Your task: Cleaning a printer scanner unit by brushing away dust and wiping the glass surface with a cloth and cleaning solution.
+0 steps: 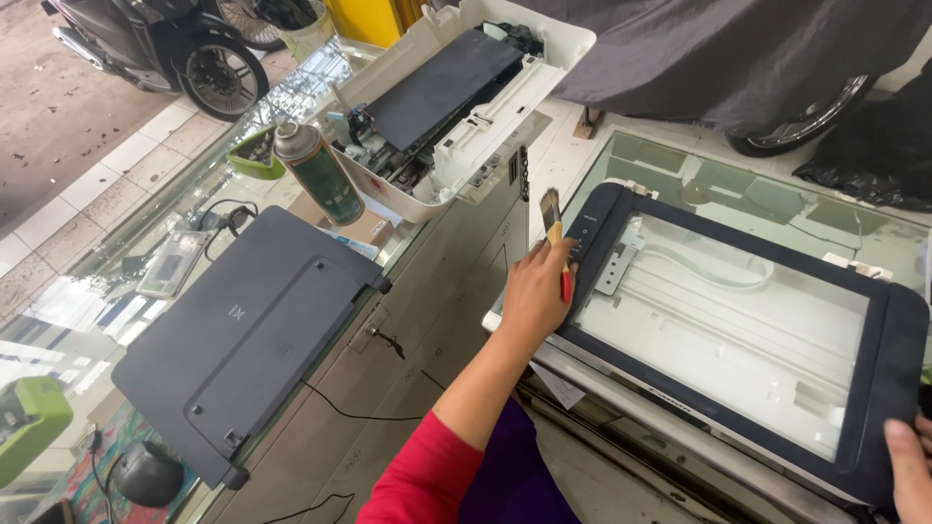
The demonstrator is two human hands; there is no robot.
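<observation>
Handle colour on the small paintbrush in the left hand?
Red lower grip, tan wood above, on the small paintbrush held by the left hand; head view.

Green-labelled spray can [318, 172] upright on the glass counter [116, 281], beside the opened white printer [456, 107].

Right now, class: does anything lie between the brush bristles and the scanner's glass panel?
Nothing visible does. The left hand holds the brush upright at the left edge of the scanner unit, bristles pointing up and away from the glass panel, which lies bare. The right hand rests on the frame's near corner.
</observation>
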